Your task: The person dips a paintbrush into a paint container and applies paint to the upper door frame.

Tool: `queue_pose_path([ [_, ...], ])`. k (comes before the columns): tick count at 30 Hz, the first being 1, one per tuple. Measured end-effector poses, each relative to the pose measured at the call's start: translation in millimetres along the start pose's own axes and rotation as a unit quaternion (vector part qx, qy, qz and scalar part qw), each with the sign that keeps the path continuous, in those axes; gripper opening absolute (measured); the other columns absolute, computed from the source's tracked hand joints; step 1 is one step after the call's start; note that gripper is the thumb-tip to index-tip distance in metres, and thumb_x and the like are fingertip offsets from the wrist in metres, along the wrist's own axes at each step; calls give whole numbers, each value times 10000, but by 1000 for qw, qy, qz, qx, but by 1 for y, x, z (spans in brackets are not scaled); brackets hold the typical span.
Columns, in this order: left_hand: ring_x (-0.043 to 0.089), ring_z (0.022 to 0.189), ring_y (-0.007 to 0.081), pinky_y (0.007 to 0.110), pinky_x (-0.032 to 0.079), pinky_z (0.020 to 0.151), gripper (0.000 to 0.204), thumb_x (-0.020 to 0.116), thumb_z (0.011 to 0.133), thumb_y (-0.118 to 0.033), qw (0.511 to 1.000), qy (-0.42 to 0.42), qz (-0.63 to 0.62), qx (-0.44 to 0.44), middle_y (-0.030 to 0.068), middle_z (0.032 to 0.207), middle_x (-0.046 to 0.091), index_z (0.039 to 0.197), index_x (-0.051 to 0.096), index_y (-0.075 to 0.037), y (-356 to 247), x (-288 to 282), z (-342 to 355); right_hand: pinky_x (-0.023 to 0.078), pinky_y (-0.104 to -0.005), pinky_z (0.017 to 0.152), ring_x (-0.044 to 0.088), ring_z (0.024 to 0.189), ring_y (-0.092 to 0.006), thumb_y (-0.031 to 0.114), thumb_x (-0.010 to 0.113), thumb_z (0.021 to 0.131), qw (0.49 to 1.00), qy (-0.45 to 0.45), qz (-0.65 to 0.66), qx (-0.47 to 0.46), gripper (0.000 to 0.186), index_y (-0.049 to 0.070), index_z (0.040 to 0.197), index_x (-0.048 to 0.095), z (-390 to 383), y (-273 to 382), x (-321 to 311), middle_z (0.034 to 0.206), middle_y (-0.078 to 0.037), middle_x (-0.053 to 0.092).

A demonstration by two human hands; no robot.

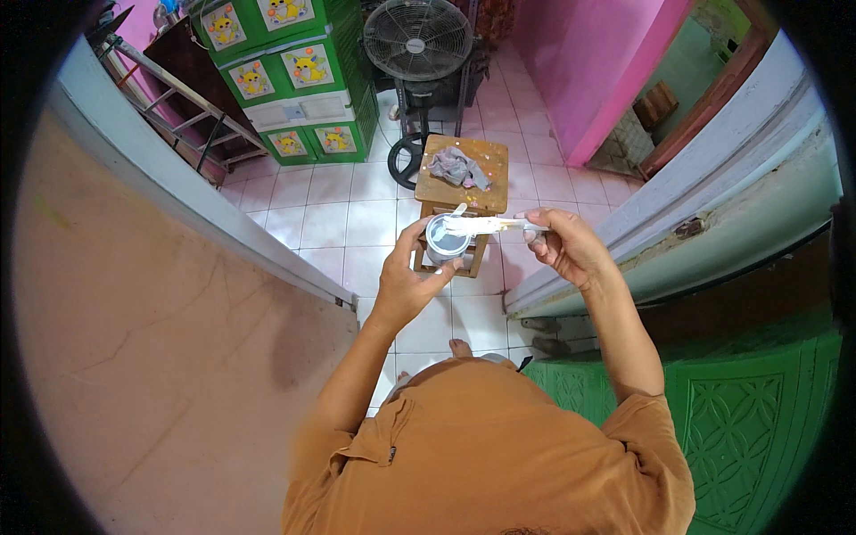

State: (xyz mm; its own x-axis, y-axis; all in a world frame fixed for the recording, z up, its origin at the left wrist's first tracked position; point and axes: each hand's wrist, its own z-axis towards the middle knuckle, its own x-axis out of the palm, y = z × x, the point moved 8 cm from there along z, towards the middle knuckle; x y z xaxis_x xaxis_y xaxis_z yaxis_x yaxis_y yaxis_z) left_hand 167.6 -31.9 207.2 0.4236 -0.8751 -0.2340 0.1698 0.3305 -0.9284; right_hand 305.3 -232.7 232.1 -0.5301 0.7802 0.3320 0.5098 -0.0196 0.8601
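My left hand is wrapped round a small open can with pale, paint-like stuff inside. My right hand grips a paintbrush by its handle, held level. Its white-coated bristles reach over the can's mouth; whether they touch the rim or the contents, I cannot tell. A short whitish piece sticks up at the can's far rim, its kind unclear. Beyond and below the can stands a wooden stool, with a crumpled grey rag on its seat.
A doorframe flanks me, with a left post and a right post. Behind the stool is a black standing fan. Green drawers and a ladder are at the far left. A green carved door is at my right.
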Motion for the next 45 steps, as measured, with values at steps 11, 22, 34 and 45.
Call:
queue_pose_path([
  [11, 621, 1207, 231, 368, 456, 1062, 678, 846, 838, -170, 998, -51, 0, 33, 131, 1269, 658, 1398, 507, 6, -11, -31, 19, 555, -215, 535, 651, 635, -134, 166, 675, 981, 991, 54, 119, -19, 196, -5, 1074, 650, 10, 13, 36, 833, -99, 697],
  [22, 664, 1132, 213, 356, 530, 982, 667, 869, 829, -156, 991, -127, 38, 27, 142, 1231, 671, 1357, 512, 39, 29, -94, -61, 603, -265, 631, 684, 760, -149, 140, 626, 1022, 968, 225, 55, -95, 271, -42, 1223, 626, 19, 58, 131, 970, -113, 708],
  [34, 680, 966, 192, 340, 560, 867, 631, 875, 791, -119, 971, -234, 36, 10, 108, 1132, 704, 1336, 576, -11, 30, -160, -135, 336, -185, 465, 435, 524, -56, 236, 685, 989, 843, 160, -68, -510, 148, 98, 973, 632, -52, 340, 308, 722, 28, 575],
  [45, 666, 1041, 217, 358, 545, 917, 659, 866, 794, -105, 949, -303, 81, 41, 120, 1180, 680, 1367, 554, -8, 79, -186, -130, 386, -231, 496, 466, 543, -68, 210, 717, 937, 662, 119, -54, -738, 209, 25, 932, 621, -170, 586, 398, 760, 2, 577],
])
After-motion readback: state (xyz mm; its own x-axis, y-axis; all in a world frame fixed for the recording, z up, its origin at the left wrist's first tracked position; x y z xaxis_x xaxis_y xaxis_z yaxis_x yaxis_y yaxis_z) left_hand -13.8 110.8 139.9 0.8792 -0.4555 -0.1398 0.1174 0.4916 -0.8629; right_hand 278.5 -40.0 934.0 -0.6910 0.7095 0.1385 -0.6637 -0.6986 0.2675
